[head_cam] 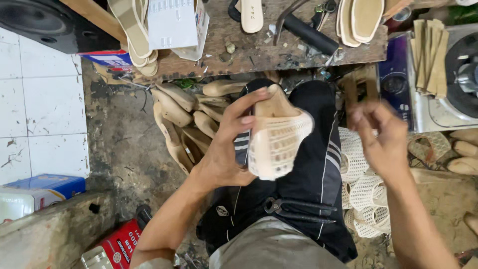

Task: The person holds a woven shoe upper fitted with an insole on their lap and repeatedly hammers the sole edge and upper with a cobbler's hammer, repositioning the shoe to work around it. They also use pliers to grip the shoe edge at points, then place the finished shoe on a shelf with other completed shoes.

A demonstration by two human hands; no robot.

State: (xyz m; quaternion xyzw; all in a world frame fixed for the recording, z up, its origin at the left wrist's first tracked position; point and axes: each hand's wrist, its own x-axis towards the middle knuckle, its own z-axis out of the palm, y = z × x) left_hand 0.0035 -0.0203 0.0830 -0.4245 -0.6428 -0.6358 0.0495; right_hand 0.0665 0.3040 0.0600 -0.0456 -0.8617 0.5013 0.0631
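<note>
My left hand (230, 144) grips a wooden shoe last (273, 107) that wears a cream woven mesh upper (279, 142), held above my lap in dark trousers. My right hand (381, 132) is raised to the right of it, blurred by motion, fingers half curled; whether it holds anything small is unclear. A pair of pliers (298, 209) lies across my lap, below the last.
Several bare wooden lasts (184, 117) are piled on the dirty floor to the left. More mesh uppers (363, 194) are heaped at the right. A worn wooden bench (259, 47) ahead carries insoles, tools and a white box. A gas stove (448, 94) stands at the right.
</note>
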